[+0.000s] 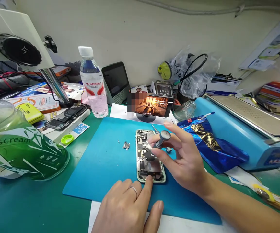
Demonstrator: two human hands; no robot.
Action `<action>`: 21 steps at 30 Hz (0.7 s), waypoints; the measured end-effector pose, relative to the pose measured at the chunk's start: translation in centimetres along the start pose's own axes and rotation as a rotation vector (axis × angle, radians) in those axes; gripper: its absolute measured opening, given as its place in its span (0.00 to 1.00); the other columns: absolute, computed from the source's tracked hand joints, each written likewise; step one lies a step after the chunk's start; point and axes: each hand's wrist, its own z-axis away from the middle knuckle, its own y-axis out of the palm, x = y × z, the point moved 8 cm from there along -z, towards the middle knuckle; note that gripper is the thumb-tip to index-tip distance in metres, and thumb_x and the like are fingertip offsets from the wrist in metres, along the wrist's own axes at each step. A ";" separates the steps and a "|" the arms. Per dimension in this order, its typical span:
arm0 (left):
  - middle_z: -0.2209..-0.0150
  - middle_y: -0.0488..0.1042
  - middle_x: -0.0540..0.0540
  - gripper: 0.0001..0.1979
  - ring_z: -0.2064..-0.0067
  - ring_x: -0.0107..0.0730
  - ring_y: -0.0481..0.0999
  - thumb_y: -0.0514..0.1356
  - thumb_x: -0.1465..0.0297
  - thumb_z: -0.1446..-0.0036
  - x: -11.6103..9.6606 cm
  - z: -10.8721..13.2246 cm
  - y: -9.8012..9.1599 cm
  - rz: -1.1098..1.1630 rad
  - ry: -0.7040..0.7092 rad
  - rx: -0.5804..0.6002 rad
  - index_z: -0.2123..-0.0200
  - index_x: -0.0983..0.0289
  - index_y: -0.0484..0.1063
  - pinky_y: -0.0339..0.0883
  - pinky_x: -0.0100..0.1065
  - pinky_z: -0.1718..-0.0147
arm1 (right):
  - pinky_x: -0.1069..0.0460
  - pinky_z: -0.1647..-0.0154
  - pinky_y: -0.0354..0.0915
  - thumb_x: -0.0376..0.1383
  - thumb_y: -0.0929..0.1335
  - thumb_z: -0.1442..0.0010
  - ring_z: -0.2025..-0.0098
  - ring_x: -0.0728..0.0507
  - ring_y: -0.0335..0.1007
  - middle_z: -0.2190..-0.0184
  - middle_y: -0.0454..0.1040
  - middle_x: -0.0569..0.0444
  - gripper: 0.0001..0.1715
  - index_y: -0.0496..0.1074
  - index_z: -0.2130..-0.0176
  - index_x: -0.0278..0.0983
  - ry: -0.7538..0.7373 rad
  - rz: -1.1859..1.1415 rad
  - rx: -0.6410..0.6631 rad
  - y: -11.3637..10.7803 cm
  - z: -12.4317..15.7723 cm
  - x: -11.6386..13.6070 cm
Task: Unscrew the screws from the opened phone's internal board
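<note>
An opened smartphone (150, 166) lies on the blue mat (93, 161), its screen off and its inner parts bare. My right hand (183, 158) pinches a small grey screwdriver (163, 138) between thumb and fingers, tilted over the middle of the phone. My left hand (125, 204) rests at the phone's lower end; its index finger is stretched out and touches the bottom edge, with the thumb apart. Left of the phone sits a small metal shield piece (126, 145) with a tiny part (118, 141) beside it. A pointed metal tool (155, 128) shows behind the screwdriver, partly hidden.
A propped phone (154, 106) plays a video behind the mat. A water bottle (92, 84), a large green cup (25, 142) and a microscope stand (53, 84) stand left. To the right are a blue foil pouch (217, 145), a blue machine (242, 136) and a glass jar (185, 110).
</note>
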 end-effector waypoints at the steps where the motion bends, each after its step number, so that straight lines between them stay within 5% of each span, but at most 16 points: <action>1: 0.70 0.78 0.50 0.26 0.71 0.36 0.82 0.45 0.62 0.14 -0.1 0.1 0.1 -0.006 -0.001 0.000 0.44 0.66 0.83 0.73 0.40 0.74 | 0.51 0.49 0.88 0.31 0.75 0.23 0.49 0.45 0.90 0.48 0.88 0.56 0.45 0.61 0.20 0.61 -0.007 0.007 0.001 0.0 0.0 0.1; 8: 0.70 0.79 0.50 0.29 0.70 0.37 0.83 0.42 0.60 0.13 -0.2 0.2 0.6 -0.002 -0.021 0.002 0.45 0.64 0.83 0.72 0.40 0.74 | 0.48 0.49 0.89 0.34 0.75 0.23 0.49 0.43 0.91 0.47 0.89 0.55 0.43 0.62 0.21 0.60 -0.028 0.080 -0.024 -0.8 -0.2 -0.1; 15: 0.68 0.81 0.51 0.28 0.69 0.38 0.84 0.43 0.60 0.13 0.0 0.2 0.4 0.022 -0.035 0.026 0.41 0.63 0.82 0.74 0.41 0.72 | 0.47 0.58 0.86 0.32 0.75 0.26 0.53 0.41 0.89 0.50 0.88 0.51 0.30 0.68 0.31 0.48 0.084 0.275 -0.222 -6.2 -2.5 -4.4; 21: 0.63 0.85 0.54 0.29 0.64 0.42 0.87 0.43 0.59 0.14 0.0 0.3 0.3 0.060 -0.070 0.080 0.41 0.64 0.83 0.79 0.43 0.67 | 0.41 0.48 0.86 0.36 0.75 0.27 0.50 0.35 0.92 0.54 0.91 0.52 0.12 0.74 0.46 0.45 0.140 0.369 0.007 -6.6 -3.6 -5.7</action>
